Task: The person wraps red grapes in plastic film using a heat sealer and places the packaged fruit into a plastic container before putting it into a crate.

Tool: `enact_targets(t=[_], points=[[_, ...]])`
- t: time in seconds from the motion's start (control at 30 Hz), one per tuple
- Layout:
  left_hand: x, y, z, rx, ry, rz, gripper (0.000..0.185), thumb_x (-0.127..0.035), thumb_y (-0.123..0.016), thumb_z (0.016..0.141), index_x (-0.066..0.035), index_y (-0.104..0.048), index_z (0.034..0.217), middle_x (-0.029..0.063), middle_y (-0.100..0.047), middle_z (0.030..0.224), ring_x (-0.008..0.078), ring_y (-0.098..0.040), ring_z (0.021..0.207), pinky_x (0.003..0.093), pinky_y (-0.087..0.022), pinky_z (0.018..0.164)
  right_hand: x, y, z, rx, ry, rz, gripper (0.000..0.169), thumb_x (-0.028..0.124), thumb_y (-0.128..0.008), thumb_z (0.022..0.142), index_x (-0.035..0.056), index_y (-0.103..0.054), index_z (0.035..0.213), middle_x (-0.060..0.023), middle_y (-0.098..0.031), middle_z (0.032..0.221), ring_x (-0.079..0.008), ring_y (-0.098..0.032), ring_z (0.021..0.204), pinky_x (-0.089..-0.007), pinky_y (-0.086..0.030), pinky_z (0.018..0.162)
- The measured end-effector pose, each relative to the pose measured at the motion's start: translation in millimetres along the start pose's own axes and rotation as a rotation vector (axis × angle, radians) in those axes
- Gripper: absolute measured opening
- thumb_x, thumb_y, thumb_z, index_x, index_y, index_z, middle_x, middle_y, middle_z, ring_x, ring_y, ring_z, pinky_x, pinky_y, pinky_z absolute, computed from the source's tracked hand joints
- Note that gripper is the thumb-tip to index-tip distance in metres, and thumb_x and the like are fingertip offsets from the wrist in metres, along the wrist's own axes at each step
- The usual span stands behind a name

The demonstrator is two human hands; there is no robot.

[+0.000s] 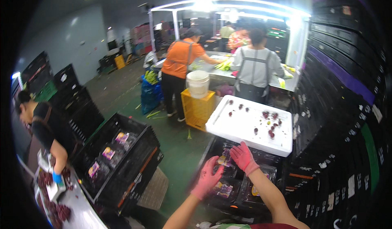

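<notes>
Both of my hands wear pink-red gloves and hover over a black plastic crate point(211, 151) in front of me. My left hand point(208, 177) is at the left of a see-through plastic package with a printed label point(225, 160), its thumb and fingers apart. On the package's right, my right hand point(244, 158) has its fingers spread and palm showing; I see no grip on anything. Nearer to me in the crate lie another labelled package point(223, 189) and a package at the right point(255, 191), partly behind my right forearm.
A white foam tray point(242, 123) with loose dark grapes rests at the crate's far end. Stacked black crates point(333, 112) rise on the right. Left stand a crate of labelled packages point(111, 152) and a person point(49, 128) handling grapes. Two people point(183, 57) work at a lit table behind.
</notes>
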State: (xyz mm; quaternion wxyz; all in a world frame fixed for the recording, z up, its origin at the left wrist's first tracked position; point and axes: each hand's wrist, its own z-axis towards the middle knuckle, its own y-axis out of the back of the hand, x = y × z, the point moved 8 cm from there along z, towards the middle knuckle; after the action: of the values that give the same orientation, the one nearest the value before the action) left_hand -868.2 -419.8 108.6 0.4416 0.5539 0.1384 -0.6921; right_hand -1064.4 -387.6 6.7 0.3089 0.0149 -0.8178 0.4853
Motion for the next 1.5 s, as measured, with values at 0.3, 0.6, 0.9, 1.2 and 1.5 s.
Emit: enact_targets(t=[0.3, 0.6, 0.9, 1.2, 1.5], points=[[-9, 143, -214, -0.567, 0.17, 0.422, 0.047, -0.005, -0.065, 0.074, -0.002, -0.05, 0.118, 0.0126, -0.059, 0.104, 0.022, -0.061, 0.091, 0.0317, -0.048, 0.081, -105, -169, -106, 0.504, 0.068, -0.615, 0.025, 0.013, -0.055, 0.089, 0.0014, -0.052, 0.111, -0.0107, -0.062, 0.097, -0.0193, -0.061, 0.085, -0.0307, -0.05, 0.076], [-76, 168, -527, -1.496, 0.78, 0.622, 0.039, -0.012, -0.063, 0.078, 0.0, -0.053, 0.113, 0.019, -0.059, 0.104, 0.0325, -0.057, 0.097, 0.0386, -0.046, 0.084, -352, -212, -282, 1.377, -0.584, -1.072, 0.029, 0.013, -0.056, 0.089, 0.0047, -0.049, 0.116, -0.0024, -0.058, 0.096, -0.005, -0.053, 0.079, -0.0178, -0.041, 0.056], [-182, 99, -655, -1.969, 0.796, 0.763, 0.032, -0.012, -0.063, 0.081, -0.003, -0.056, 0.11, 0.0148, -0.061, 0.098, 0.0269, -0.061, 0.09, 0.0341, -0.048, 0.079, -454, -139, -549, 2.115, -1.022, -1.16, 0.025, 0.01, -0.055, 0.089, 0.0035, -0.049, 0.113, -0.0011, -0.058, 0.089, -0.0022, -0.044, 0.057, -0.0176, -0.034, 0.046], [-341, 97, -746, -2.134, 0.676, 1.088, 0.038, -0.008, -0.065, 0.077, -0.005, -0.055, 0.113, 0.0127, -0.061, 0.1, 0.0212, -0.061, 0.082, 0.0271, -0.048, 0.066, -504, -141, -728, 2.268, -1.162, -1.007, 0.03, 0.008, -0.053, 0.09, -0.0018, -0.046, 0.117, -0.0084, -0.061, 0.099, -0.0141, -0.058, 0.088, -0.0254, -0.046, 0.077], [-431, 143, -987, -2.173, 1.251, 1.128, 0.059, -0.031, -0.066, 0.079, -0.003, -0.043, 0.127, 0.0177, -0.05, 0.12, 0.0262, -0.054, 0.104, 0.0334, -0.044, 0.086, -648, -200, -932, 2.29, -1.074, -0.732, 0.03, 0.018, -0.056, 0.088, 0.003, -0.047, 0.113, -0.0006, -0.054, 0.094, -0.0084, -0.053, 0.075, -0.0229, -0.045, 0.071]])
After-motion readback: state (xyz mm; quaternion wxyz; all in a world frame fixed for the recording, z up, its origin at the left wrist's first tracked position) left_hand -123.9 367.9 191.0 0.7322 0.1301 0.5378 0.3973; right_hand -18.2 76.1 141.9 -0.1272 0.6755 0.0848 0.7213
